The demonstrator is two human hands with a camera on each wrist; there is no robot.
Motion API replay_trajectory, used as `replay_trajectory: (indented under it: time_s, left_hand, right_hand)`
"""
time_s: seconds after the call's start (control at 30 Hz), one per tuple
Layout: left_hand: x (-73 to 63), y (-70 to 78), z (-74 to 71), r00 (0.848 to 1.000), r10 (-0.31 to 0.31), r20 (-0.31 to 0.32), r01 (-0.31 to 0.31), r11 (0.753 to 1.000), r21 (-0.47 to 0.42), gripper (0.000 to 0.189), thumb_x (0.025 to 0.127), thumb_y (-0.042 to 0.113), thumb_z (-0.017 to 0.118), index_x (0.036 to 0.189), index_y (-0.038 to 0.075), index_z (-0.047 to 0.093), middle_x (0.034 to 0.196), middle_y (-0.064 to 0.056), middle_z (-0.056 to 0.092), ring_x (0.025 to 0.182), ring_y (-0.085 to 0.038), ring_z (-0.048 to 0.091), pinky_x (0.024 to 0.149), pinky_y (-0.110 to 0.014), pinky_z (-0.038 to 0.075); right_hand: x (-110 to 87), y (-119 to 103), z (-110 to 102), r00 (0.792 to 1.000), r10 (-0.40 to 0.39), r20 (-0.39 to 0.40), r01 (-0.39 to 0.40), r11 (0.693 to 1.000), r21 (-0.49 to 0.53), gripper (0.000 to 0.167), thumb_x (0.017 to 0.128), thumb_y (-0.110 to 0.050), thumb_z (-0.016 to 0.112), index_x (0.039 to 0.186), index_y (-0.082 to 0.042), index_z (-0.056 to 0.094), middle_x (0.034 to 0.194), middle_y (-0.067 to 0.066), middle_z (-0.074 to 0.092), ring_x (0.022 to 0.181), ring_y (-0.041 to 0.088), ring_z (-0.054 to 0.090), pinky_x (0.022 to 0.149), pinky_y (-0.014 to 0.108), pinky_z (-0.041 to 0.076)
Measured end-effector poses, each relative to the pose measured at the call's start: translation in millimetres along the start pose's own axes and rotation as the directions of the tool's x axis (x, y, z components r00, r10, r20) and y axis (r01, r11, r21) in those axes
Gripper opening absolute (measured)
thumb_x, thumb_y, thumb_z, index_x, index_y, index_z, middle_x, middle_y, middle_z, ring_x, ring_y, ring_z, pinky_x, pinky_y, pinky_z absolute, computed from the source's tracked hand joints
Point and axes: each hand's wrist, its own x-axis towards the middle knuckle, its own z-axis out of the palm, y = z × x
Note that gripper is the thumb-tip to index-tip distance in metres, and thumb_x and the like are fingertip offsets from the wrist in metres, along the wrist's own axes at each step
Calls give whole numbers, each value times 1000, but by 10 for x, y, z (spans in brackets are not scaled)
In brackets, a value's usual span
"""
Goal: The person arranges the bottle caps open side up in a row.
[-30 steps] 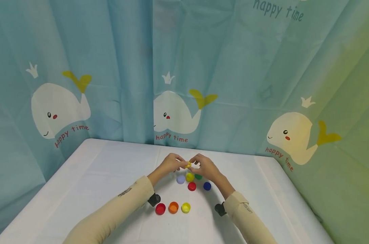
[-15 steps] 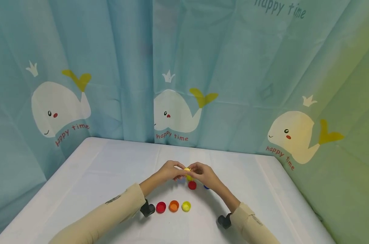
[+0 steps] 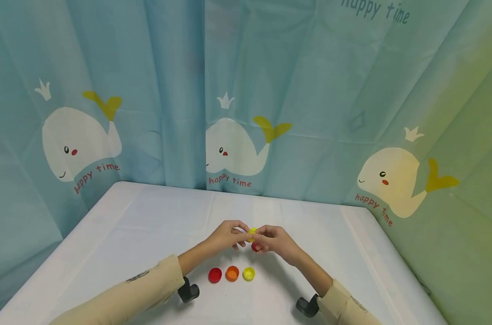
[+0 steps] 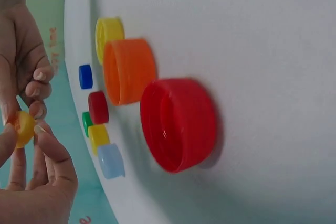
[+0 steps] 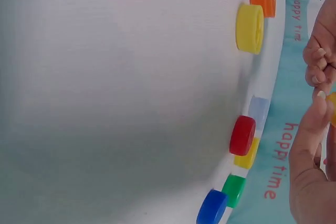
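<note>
My left hand and right hand meet above the middle of the table, both pinching one small yellow bottle cap between fingertips and thumbs. The cap's edge shows at the border of the right wrist view, beside my right thumb. Below and behind the hands stands a group of caps: light blue, yellow, green, red and blue. In the head view the hands hide most of this group.
Nearer to me, a red cap, an orange cap and another yellow cap lie hollow side up in a row on the white table. Black wrist mounts hang under the sleeves. A blue whale-print curtain stands behind.
Both hands have come lower in the head view and nearer to me, still holding the yellow cap together. They now cover the blue and green caps. The row in front stays put.
</note>
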Motion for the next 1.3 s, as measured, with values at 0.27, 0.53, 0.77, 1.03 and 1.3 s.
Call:
replay_trajectory:
  time_s: [0.27,0.53,0.77,1.03,1.3]
  left_hand:
    - [-92,-39,45,995,79,53,-80,997,5,20,89,16,65,101,0,63,89,-15,69,77,-29,67,62,-32,54]
    - [-101,-47,70,988,114,106,-119,992,47,17,89,19,67,96,4,66,88,-12,69,76,-25,67,63,-31,54]
    - [-119,-111,132,972,188,142,-203,974,101,10,87,18,69,88,8,68,86,-1,63,79,-30,62,65,-32,54]
    - [-128,-73,174,946,292,143,-322,897,302,7,86,23,70,84,16,69,86,12,60,83,-8,58,75,-23,49]
    - [-140,-85,196,928,297,224,-367,830,420,7,85,19,71,90,15,72,84,15,64,76,-1,54,66,-19,47]
  right_hand:
    - [-113,50,-41,998,-23,66,23,1000,-7,30,90,-18,64,104,8,58,93,30,64,66,17,64,65,34,55]
    - [-219,80,-69,995,-60,86,63,997,-35,29,92,-19,62,105,7,60,98,30,62,75,21,65,72,37,54]
    - [-357,15,-52,984,-151,92,173,927,-332,14,89,-18,66,94,-5,63,89,17,66,73,21,65,68,29,54]
    - [-438,-68,-37,953,-300,47,275,789,-549,7,85,-18,70,88,-15,64,86,-7,62,78,12,61,71,26,52]
    - [-432,43,-66,955,-289,69,270,748,-607,9,83,-18,73,87,-18,65,85,-13,60,78,6,58,71,26,51]
